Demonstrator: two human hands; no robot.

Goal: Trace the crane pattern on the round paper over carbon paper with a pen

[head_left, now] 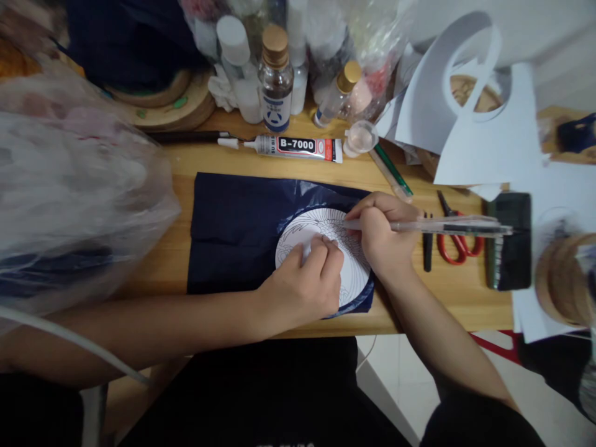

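A round white paper (pixel 298 231) printed with fine black curved lines lies on a folded dark blue sheet (pixel 233 233), with a dark blue rim around it. My right hand (pixel 388 233) is closed around a clear-barrelled pen (pixel 447 225), whose tip points left at the upper part of the pattern. The pen's back end sticks out to the right. My left hand (pixel 310 273) rests on the lower left of the paper with its fingers curled and pressed together. What may be between those fingertips is hidden.
Behind the sheet lie a B-7000 glue tube (pixel 298 148), a small clear cup (pixel 361 138) and a green pen (pixel 393 169). Glass bottles (pixel 275 81) stand farther back. Red-handled scissors (pixel 459 245) and a dark box (pixel 510 242) are on the right. A plastic bag (pixel 79 186) bulges at left.
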